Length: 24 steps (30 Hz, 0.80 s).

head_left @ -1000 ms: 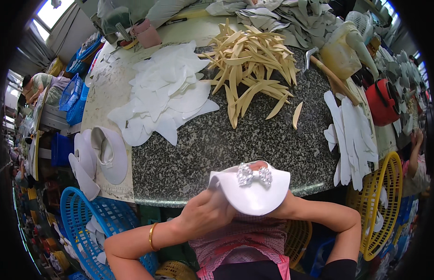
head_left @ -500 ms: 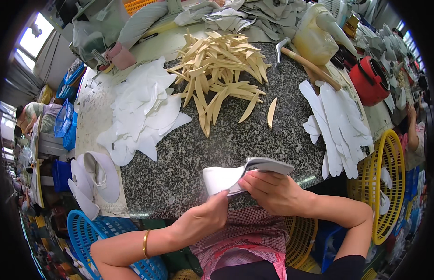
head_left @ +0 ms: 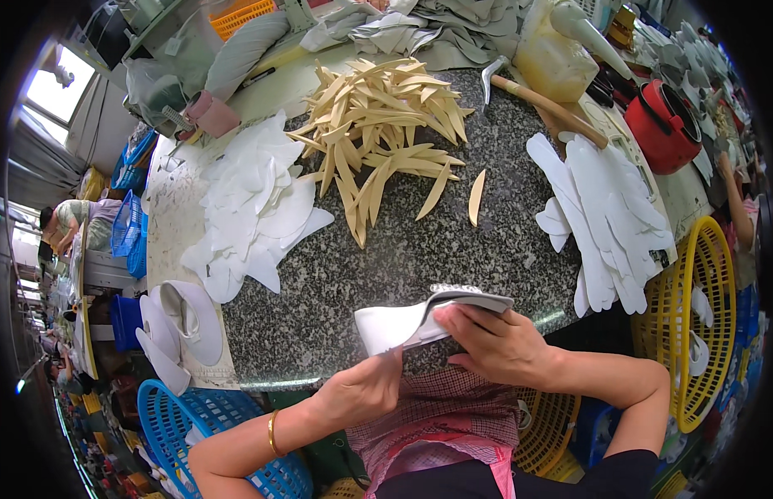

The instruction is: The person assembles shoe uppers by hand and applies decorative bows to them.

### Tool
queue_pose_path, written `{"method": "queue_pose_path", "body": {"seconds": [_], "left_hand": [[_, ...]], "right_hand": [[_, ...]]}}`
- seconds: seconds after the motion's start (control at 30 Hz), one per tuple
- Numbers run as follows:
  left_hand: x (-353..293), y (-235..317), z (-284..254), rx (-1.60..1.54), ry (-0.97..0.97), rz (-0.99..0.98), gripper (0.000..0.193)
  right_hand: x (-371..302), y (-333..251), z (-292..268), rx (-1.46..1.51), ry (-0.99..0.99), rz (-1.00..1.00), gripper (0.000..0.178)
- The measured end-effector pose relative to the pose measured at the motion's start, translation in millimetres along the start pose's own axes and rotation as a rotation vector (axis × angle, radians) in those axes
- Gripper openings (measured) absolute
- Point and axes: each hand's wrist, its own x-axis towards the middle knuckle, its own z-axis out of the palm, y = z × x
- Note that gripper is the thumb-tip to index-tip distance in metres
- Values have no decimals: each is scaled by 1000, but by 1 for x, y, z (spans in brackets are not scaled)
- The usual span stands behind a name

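A white shoe upper (head_left: 395, 328), curved and with a dark grey layer along its top fold, is held up over the near edge of the speckled stone slab (head_left: 295, 333). My left hand (head_left: 366, 387), with a gold bangle on its wrist, pinches the upper's lower edge. Wrapped around its other end, my right hand (head_left: 494, 341) has the fingers on the outer side; part of the upper is hidden behind them. Beyond lies a heap of cream crescent-shaped foam strips (head_left: 386, 108), with one loose strip (head_left: 476, 198) apart from it.
White cut pieces lie in piles at left (head_left: 253, 200) and right (head_left: 607, 216). A hammer (head_left: 548, 108), glue jug (head_left: 561, 58) and red pot (head_left: 662, 125) stand far right. Folded uppers (head_left: 183, 320) sit left, above a blue basket (head_left: 179, 424); a yellow basket (head_left: 706, 333) is right.
The upper has tilted and turned slightly in my hands, showing a patterned edge on top. My left hand has dropped a little lower. The view has shifted slightly.
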Motion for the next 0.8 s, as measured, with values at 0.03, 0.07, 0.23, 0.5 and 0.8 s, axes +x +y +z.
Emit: {"method": "queue_pose_path", "body": {"seconds": [0.03, 0.07, 0.23, 0.5, 0.8], "left_hand": [[0, -1, -2, -8, -6, -12, 43], [5, -3, -5, -10, -1, -12, 43], [47, -22, -15, -86, 198, -66, 43], [23, -63, -11, -305, 184, -29, 9], [33, -4, 2, -685, 351, -343, 38]], "right_hand": [[-7, 2, -3, -39, 1, -12, 74], [-12, 2, -7, -40, -28, -14, 75], [-12, 1, -7, -65, 4, -7, 63], [4, 29, -34, 77, -24, -130, 56], [15, 12, -20, 319, 45, -151, 42]]}}
